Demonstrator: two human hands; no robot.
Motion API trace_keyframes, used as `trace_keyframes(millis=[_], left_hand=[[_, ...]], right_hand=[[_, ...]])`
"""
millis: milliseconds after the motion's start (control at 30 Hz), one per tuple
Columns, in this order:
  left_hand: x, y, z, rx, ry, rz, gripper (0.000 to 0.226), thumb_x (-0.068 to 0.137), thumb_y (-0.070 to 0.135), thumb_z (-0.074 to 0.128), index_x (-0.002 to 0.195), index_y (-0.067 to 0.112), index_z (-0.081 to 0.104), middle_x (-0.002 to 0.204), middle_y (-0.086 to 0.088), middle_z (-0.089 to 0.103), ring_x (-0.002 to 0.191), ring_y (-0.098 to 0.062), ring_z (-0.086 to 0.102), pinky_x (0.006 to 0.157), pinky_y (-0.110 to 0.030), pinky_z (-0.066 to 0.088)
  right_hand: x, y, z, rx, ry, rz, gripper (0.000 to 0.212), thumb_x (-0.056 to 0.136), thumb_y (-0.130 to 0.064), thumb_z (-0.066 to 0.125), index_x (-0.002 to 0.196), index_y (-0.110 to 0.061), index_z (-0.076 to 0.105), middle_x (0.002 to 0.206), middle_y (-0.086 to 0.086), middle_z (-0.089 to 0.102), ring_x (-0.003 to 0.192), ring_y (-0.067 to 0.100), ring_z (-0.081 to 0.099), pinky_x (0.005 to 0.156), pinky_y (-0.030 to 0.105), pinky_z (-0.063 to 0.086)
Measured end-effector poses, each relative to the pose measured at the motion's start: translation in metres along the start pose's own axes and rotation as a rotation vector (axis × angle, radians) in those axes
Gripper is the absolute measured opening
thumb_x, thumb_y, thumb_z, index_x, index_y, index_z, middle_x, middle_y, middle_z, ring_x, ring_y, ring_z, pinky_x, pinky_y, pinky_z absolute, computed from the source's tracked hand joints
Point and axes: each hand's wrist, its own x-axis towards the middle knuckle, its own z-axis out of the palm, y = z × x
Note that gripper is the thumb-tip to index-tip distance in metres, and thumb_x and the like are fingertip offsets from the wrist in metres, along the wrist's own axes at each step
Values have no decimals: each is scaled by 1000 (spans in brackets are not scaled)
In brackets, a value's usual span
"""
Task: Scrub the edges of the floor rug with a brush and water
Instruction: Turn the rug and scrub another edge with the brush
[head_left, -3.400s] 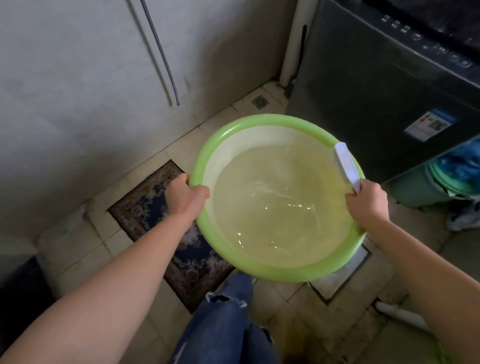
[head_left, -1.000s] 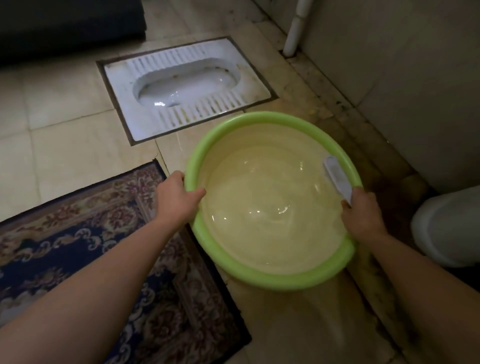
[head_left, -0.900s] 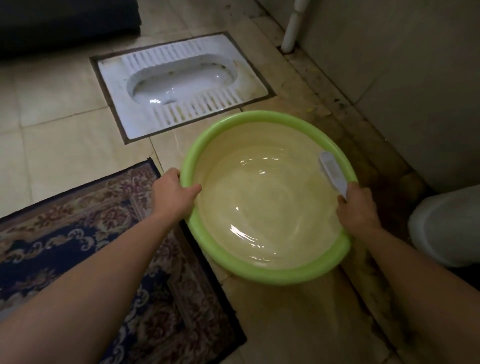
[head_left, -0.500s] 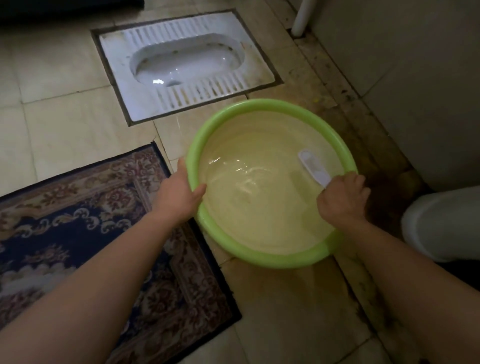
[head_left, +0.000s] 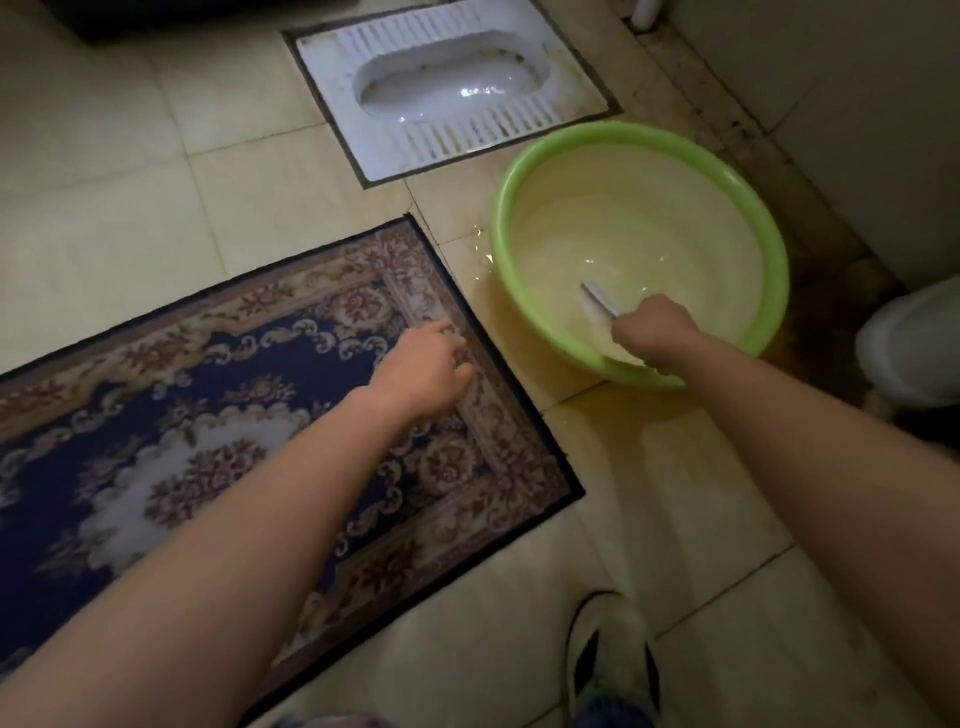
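Note:
A patterned blue and beige floor rug (head_left: 218, 415) with a dark border lies on the tiled floor at the left. A green basin (head_left: 774, 249) holding water stands on the floor just right of the rug's far right corner. My right hand (head_left: 654, 330) grips the handle of a white brush (head_left: 597, 299), whose head dips into the water. My left hand (head_left: 423, 369) reaches over the rug's right edge, fingers loosely bent toward the border, holding nothing.
A white squat toilet pan (head_left: 452, 83) is set in the floor beyond the rug and basin. A white rounded container (head_left: 914, 343) stands at the right by the wall (head_left: 857, 104). Spilled water wets the tiles beside the basin. My shoe (head_left: 613, 660) is at the bottom.
The basin has been set down on the floor. My left hand has let go of its rim and moved onto the rug's edge. My right hand has lowered the brush into the water.

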Motion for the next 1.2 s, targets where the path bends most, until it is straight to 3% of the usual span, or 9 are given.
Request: trace_keyframes(millis=[100,200,533,600,667,767,1000,1100,1200], left_hand=[[-35,-20,3,-32,-69,-87,41,100,29,39,124,1,57,153,-11,28,137,-25,33,107,-39,35],[-66,-37,18,-31,-106,-176,46,99,33,42,136,7,48,156,-9,23,132,-29,39,105,-40,38],[-96,-89,92,-14,-34,-253,62,98,44,41,151,17,23,159,-2,13,145,-22,15,115,-36,25],[-95,-88,116,-9,4,-262,66,97,48,41,151,18,18,159,-2,10,146,-21,11,117,-36,21],[-98,-85,138,-28,71,-271,72,96,51,42,152,18,12,160,-1,7,146,-20,8,118,-35,17],[-120,-74,167,-70,144,-297,83,93,55,43,153,17,-1,160,-1,2,147,-19,2,120,-35,12],[-145,-76,187,38,91,-383,97,87,66,44,151,15,-8,159,-7,-11,146,-24,-9,120,-39,4],[-148,-76,188,53,29,-397,101,84,68,47,151,19,-11,159,-7,-14,146,-25,-10,119,-39,2],[-149,-74,191,53,20,-407,103,83,68,48,151,21,-14,158,-6,-17,146,-24,-12,119,-39,1]], right_hand=[[-34,2,18,167,167,-35,26,91,-18,50,107,0,57,101,17,59,78,30,51,51,27,29],[-78,5,44,317,208,-152,12,94,-17,47,93,-7,54,82,4,53,64,17,47,48,29,28],[-77,43,154,33,-162,-316,19,92,-29,51,88,-11,49,81,12,58,73,30,59,61,42,49],[-65,53,155,53,-147,-364,32,90,-47,54,94,-15,52,83,6,60,73,25,59,61,39,47],[-58,60,152,104,-136,-433,52,90,-59,47,124,-20,53,113,2,64,97,24,61,78,38,48],[-53,66,145,109,-81,-574,50,100,-46,40,146,-28,36,140,5,52,124,28,50,99,40,42],[-36,92,164,-14,50,-619,44,98,-44,42,141,-34,44,119,13,65,102,31,61,82,40,51],[-72,113,184,-201,-65,-821,45,99,-42,41,144,-41,33,91,11,69,69,18,58,59,28,42],[-74,111,172,-174,-188,-873,42,98,-46,42,139,-48,34,92,4,69,69,15,61,56,25,43]])
